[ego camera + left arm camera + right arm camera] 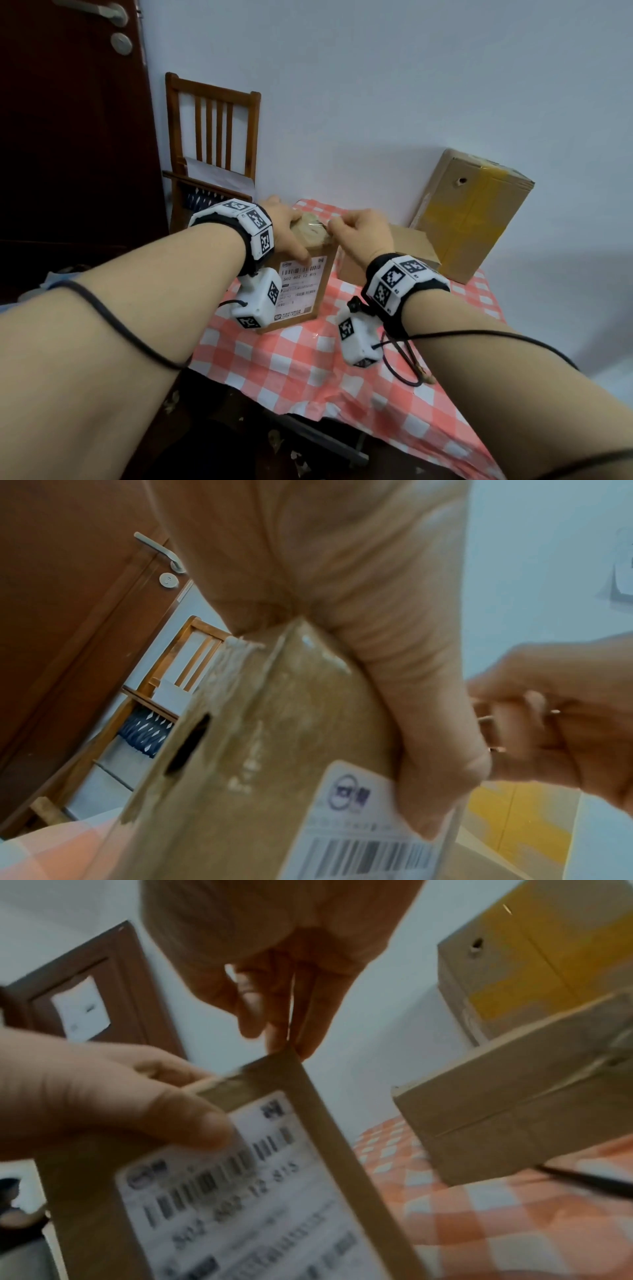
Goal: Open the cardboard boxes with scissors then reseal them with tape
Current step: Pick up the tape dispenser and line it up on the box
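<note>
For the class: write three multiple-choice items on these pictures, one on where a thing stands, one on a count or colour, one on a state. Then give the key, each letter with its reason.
1. Where does the box with yellow tape stand?
A. On the chair
B. At the table's far right, against the wall
C. On the floor

2. How many cardboard boxes are on the checked tablecloth?
A. One
B. Three
C. Five

3. What is the left hand doing?
A. Hanging idle
B. Gripping the top of the labelled box
C. Holding the door handle

Key: B, since it leans at the wall on the table's far right corner. B, since the labelled box, a low box behind it and the yellow-taped one are there. B, since its thumb lies on the label and its fingers wrap the top, while the right hand pinches something thin at the box's top edge.
</note>
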`<state>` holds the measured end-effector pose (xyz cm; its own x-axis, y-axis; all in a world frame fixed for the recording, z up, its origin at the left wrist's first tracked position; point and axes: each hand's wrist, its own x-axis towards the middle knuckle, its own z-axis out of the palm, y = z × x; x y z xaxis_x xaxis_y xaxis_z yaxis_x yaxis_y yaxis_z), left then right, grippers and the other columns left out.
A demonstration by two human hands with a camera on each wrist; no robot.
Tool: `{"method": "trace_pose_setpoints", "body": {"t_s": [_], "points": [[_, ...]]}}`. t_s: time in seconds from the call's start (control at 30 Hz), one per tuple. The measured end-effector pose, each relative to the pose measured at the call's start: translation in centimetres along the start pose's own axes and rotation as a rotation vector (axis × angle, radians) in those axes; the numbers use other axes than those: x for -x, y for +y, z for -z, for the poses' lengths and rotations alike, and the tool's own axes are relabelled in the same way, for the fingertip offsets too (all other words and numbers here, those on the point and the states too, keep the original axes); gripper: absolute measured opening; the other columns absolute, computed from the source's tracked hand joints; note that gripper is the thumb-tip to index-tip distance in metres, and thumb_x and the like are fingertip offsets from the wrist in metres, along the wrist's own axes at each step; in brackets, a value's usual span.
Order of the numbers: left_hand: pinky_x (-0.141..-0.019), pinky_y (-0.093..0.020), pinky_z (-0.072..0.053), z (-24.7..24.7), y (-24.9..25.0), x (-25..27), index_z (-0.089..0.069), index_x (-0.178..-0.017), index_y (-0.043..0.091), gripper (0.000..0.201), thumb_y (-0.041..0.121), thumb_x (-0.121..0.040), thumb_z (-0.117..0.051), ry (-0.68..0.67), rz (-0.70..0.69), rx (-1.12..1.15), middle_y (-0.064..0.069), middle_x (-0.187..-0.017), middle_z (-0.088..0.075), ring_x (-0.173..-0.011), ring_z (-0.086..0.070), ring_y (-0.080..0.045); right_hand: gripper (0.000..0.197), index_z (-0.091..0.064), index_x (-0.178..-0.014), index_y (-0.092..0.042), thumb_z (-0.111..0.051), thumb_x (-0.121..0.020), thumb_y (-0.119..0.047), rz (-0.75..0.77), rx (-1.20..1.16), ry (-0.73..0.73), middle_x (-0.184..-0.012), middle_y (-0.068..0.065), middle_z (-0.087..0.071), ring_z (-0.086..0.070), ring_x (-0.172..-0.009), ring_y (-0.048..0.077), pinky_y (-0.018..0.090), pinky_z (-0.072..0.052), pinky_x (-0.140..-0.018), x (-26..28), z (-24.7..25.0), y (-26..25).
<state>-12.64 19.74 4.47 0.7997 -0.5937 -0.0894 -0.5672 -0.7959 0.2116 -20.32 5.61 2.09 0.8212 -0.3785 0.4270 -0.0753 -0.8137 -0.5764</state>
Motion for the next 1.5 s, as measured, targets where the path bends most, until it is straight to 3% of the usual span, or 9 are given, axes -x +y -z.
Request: {"method": "trace_pose_setpoints", "body": {"t_s": [0.13, 0.53, 0.7, 0.9, 1.0, 1.1, 1.33, 1.43, 1.5], "points": [[-0.092, -0.042, -0.049, -0.1, -0.2, -0.2, -0.044, -0.137, 0.026, 0.093, 0.057, -0.059, -0.081, 0.011, -0.003, 0.022, -0.005, -0.108, -0.038, -0.106, -0.049, -0.027, 0.056, -0.053, -0.121, -0.006, -0.07, -0.081, -0.042, -0.262, -0.099, -0.157, -0.107, 0.003, -0.059, -0.058, -0.097, 0.018, 0.034, -0.049, -0.089, -1.4, -1.2, -1.4], [-0.093, -0.04, -0.047, -0.2, -0.4, -0.4, -0.045, -0.133, 0.025, 0.086, 0.054, -0.06, -0.082, 0.017, -0.021, 0.05, -0.004, -0.109, -0.039, -0.109, -0.047, -0.026, 0.04, -0.062, -0.099, -0.009, -0.051, -0.091, -0.046, -0.386, 0.002, -0.276, -0.106, 0.013, -0.067, -0.063, -0.096, 0.028, 0.037, -0.051, -0.088, -2.7, -2.4, -2.6], [-0.095, -0.042, -0.047, -0.3, -0.4, -0.4, -0.042, -0.137, 0.023, 0.092, 0.055, -0.06, -0.081, 0.019, -0.022, 0.05, -0.004, -0.108, -0.037, -0.111, -0.047, -0.027, 0.032, -0.058, -0.122, -0.002, -0.038, -0.101, -0.016, -0.347, 0.165, -0.269, -0.127, 0.017, -0.057, -0.055, -0.115, 0.031, 0.032, -0.043, -0.088, -2.5, -2.1, -3.1], [-0.093, -0.042, -0.047, -0.2, -0.3, -0.4, -0.045, -0.134, 0.026, 0.085, 0.052, -0.061, -0.081, 0.013, -0.023, 0.048, -0.005, -0.107, -0.039, -0.105, -0.048, -0.027, 0.038, -0.057, -0.121, -0.006, -0.042, -0.099, -0.033, -0.388, 0.039, -0.41, -0.124, 0.015, -0.059, -0.057, -0.11, 0.028, 0.033, -0.046, -0.091, -2.2, -1.7, -3.9], [-0.093, -0.043, -0.049, -0.3, -0.4, -0.3, -0.047, -0.133, 0.03, 0.086, 0.055, -0.058, -0.08, 0.014, -0.019, 0.047, -0.001, -0.098, -0.038, -0.101, -0.049, -0.027, 0.041, -0.058, -0.112, -0.008, -0.051, -0.094, -0.044, -0.417, 0.02, -0.418, -0.108, 0.007, -0.064, -0.057, -0.081, 0.018, 0.025, -0.045, -0.068, -2.1, -1.3, -3.8], [-0.089, -0.041, -0.051, -0.2, -0.4, -0.3, -0.049, -0.131, 0.029, 0.086, 0.057, -0.057, -0.081, 0.018, -0.013, 0.038, -0.001, -0.095, -0.038, -0.098, -0.05, -0.025, 0.051, -0.059, -0.113, -0.006, -0.055, -0.09, -0.052, -0.377, 0.097, -0.454, -0.102, 0.005, -0.065, -0.061, -0.084, 0.02, 0.027, -0.047, -0.067, -2.1, -0.8, -2.7], [-0.089, -0.041, -0.051, -0.1, -0.3, -0.3, -0.053, -0.127, 0.028, 0.081, 0.06, -0.057, -0.079, 0.013, -0.016, 0.008, -0.001, -0.095, -0.038, -0.098, -0.049, -0.025, 0.03, -0.067, -0.096, -0.004, -0.076, -0.08, -0.027, -0.427, -0.357, -0.39, -0.078, 0.006, -0.07, -0.066, -0.057, 0.012, 0.023, -0.052, -0.051, -0.8, -0.7, -1.1], [-0.089, -0.04, -0.051, -0.1, -0.2, -0.2, -0.05, -0.132, 0.026, 0.084, 0.06, -0.06, -0.078, 0.014, -0.018, 0.002, -0.005, -0.105, -0.039, -0.101, -0.05, -0.026, 0.041, -0.065, -0.103, 0.001, -0.079, -0.075, -0.026, -0.453, -0.391, -0.288, -0.091, 0.014, -0.072, -0.071, -0.079, 0.026, 0.041, -0.059, -0.073, -0.7, -1.5, -0.7], [-0.091, -0.038, -0.049, -0.1, -0.1, -0.1, -0.046, -0.137, 0.025, 0.088, 0.059, -0.062, -0.078, 0.022, -0.024, 0.005, -0.005, -0.107, -0.038, -0.106, -0.049, -0.027, 0.019, -0.067, -0.091, 0.002, -0.07, -0.081, -0.014, -0.441, -0.338, -0.233, -0.091, 0.017, -0.071, -0.069, -0.089, 0.035, 0.047, -0.056, -0.081, -1.0, -1.9, -0.8]]}}
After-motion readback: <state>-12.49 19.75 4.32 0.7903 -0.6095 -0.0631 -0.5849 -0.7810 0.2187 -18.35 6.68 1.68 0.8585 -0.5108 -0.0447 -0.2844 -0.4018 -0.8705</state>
